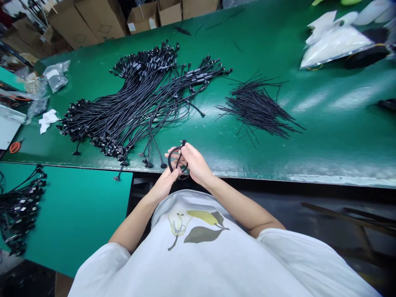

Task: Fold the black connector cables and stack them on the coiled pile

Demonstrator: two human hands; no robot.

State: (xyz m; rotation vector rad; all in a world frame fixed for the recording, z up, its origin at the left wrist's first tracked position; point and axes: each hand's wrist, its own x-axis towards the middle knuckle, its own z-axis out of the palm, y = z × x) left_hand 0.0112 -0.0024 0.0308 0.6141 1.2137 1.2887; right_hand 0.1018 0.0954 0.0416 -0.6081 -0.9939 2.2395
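A black cable [170, 161] is looped into a small coil between my hands, just over the table's front edge. My left hand [168, 177] grips the lower left of the coil, thumb on top. With its fingers closed near a connector, my right hand [195, 164] holds the coil's upper right side. Beyond my hands lies a big pile of black cables [133, 99] with connectors at both ends. To the right of it is a heap of thin black ties [260, 107].
The green table [321, 152] carries plastic bags [57, 76], a white crumpled tissue [48, 120] and orange-handled scissors [15, 146] at left. A white bag [334, 45] sits far right. Cardboard boxes [89, 22] stand behind. More cables [21, 206] lie on a lower green surface.
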